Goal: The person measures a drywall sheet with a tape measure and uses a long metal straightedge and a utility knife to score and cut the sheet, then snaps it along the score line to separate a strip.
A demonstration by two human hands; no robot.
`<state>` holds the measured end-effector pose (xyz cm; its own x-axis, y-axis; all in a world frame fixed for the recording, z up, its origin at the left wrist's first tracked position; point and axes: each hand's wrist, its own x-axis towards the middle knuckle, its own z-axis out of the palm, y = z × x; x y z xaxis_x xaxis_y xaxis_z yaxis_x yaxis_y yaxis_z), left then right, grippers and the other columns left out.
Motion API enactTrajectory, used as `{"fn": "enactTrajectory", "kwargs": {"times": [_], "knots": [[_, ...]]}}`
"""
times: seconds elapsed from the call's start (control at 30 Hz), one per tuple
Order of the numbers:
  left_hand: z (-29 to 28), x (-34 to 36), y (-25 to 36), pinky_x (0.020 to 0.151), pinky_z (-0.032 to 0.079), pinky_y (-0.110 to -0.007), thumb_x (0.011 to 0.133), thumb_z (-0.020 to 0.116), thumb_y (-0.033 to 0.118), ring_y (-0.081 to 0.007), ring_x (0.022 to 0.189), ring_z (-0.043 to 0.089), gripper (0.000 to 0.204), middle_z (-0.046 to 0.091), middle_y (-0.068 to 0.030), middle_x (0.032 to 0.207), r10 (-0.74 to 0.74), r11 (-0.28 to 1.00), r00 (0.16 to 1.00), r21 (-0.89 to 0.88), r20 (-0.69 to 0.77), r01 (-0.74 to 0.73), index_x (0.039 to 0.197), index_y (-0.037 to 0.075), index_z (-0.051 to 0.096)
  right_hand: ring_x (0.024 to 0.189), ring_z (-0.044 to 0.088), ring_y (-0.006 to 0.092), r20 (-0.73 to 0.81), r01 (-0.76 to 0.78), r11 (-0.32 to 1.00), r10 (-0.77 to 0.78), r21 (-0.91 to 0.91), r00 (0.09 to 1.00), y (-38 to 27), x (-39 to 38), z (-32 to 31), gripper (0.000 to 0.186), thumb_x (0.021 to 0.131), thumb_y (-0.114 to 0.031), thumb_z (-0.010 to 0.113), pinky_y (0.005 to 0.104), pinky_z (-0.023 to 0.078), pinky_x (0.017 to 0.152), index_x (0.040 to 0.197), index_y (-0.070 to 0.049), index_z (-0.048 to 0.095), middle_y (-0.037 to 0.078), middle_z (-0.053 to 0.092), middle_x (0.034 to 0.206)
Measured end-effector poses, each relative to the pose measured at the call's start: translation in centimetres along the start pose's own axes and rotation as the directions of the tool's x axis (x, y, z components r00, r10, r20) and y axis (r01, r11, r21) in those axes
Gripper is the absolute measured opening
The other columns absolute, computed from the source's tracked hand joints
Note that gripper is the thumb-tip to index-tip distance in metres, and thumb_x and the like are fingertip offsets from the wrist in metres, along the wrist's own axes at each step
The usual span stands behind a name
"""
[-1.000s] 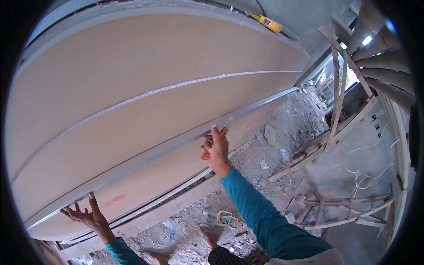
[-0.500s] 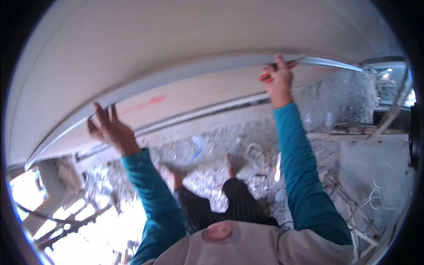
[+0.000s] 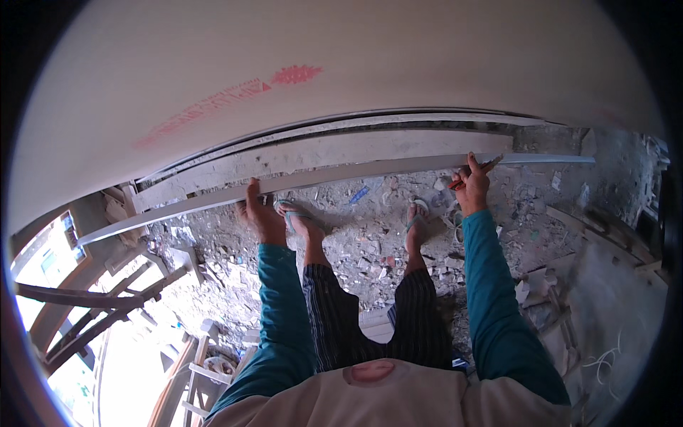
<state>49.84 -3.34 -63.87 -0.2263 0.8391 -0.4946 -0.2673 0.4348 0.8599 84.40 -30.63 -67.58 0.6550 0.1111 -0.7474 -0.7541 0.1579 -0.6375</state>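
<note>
A long, thin grey metal strip (image 3: 370, 169) runs crosswise in front of me, its left end lower than its right. My left hand (image 3: 262, 219) grips it left of the middle, with the thumb over the top edge. Nearer the right end, my right hand (image 3: 473, 188) is closed on the strip too. That same hand holds a slim tool with a red and black handle (image 3: 492, 164); its exact kind is hard to make out. Beyond the strip, a large pale board (image 3: 398, 50) with red printed marks fills the upper view.
Rubble (image 3: 370, 245) covers the floor around my sandalled feet (image 3: 306, 226). A pale ledge (image 3: 327, 151) lies below the board. Dark wooden bars (image 3: 107, 320) stand at lower left, beside a wooden frame (image 3: 196, 381). Planks (image 3: 601, 238) and loose white cord (image 3: 603, 361) are at right.
The strip has come away from the board's face and down toward me, over the floor. My left hand has moved right and closed on it. More of the floor shows.
</note>
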Motion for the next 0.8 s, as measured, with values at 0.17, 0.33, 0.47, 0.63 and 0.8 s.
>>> {"fn": "enactTrajectory", "kwargs": {"times": [0.17, 0.33, 0.47, 0.63, 0.8], "knots": [[-5.6, 8.7, -9.9, 0.083, 0.053, -0.036, 0.081, 0.075, 0.018, -0.0192, 0.092, 0.06, 0.035, 0.063, -0.0055, 0.103, -0.198, 0.965, 0.978, 0.159, -0.072, 0.207, 0.111, 0.01, 0.06, 0.053, 0.037, 0.0134, -0.262, 0.028, 0.977, -0.084, -0.211, 0.961, 8.0, 4.8, 0.9, 0.024, 0.09, -0.021, 0.074, 0.0336, 0.038, 0.053, 0.101, -0.016, 0.054, -0.001, 0.045, 0.072], [-6.4, 17.3, -17.4, 0.071, 0.056, -0.037, 0.081, 0.076, 0.025, -0.0207, 0.088, 0.06, 0.03, 0.06, -0.0072, 0.098, -0.274, 0.898, 0.958, 0.335, -0.085, 0.287, 0.1, 0.005, 0.064, 0.049, 0.042, 0.0175, -0.426, -0.173, 0.931, 0.021, -0.32, 0.904, 15.5, 14.9, -1.3, 0.038, 0.084, -0.025, 0.077, 0.0359, 0.036, 0.042, 0.105, -0.008, 0.051, 0.005, 0.05, 0.074], [-7.9, 22.8, -22.8, 0.065, 0.058, -0.038, 0.082, 0.075, 0.02, -0.0252, 0.076, 0.064, 0.028, 0.062, -0.0116, 0.09, -0.231, 0.857, 0.973, 0.475, 0.006, 0.2, 0.099, 0.0, 0.063, 0.049, 0.044, 0.0195, -0.36, -0.121, 0.917, -0.026, -0.38, 0.933, 20.1, 18.0, -1.0, 0.04, 0.083, -0.025, 0.075, 0.0369, 0.036, 0.04, 0.103, -0.002, 0.049, 0.009, 0.051, 0.074], [-14.2, 31.1, -24.8, 0.086, 0.059, -0.036, 0.091, 0.073, 0.019, -0.0257, 0.104, 0.068, 0.038, 0.066, -0.0163, 0.113, -0.178, 0.674, 0.966, 0.739, 0.188, -0.019, 0.121, -0.002, 0.061, 0.056, 0.049, 0.022, -0.265, -0.043, 0.904, -0.078, -0.424, 0.961, 26.0, 20.1, 1.7, 0.038, 0.087, -0.024, 0.07, 0.0384, 0.038, 0.045, 0.108, 0.001, 0.051, 0.014, 0.057, 0.079], [-9.2, 24.9, -26.8, 0.093, 0.059, -0.045, 0.092, 0.069, 0.011, -0.0374, 0.115, 0.059, 0.048, 0.052, -0.0207, 0.134, -0.51, 0.797, 0.855, 0.429, 0.099, 0.426, 0.133, -0.007, 0.051, 0.059, 0.051, 0.0227, -0.281, -0.191, 0.881, 0.07, -0.432, 0.957, 24.9, 21.3, -1.2, 0.033, 0.09, -0.026, 0.067, 0.0382, 0.037, 0.045, 0.106, 0.0, 0.055, 0.018, 0.062, 0.09]]}}
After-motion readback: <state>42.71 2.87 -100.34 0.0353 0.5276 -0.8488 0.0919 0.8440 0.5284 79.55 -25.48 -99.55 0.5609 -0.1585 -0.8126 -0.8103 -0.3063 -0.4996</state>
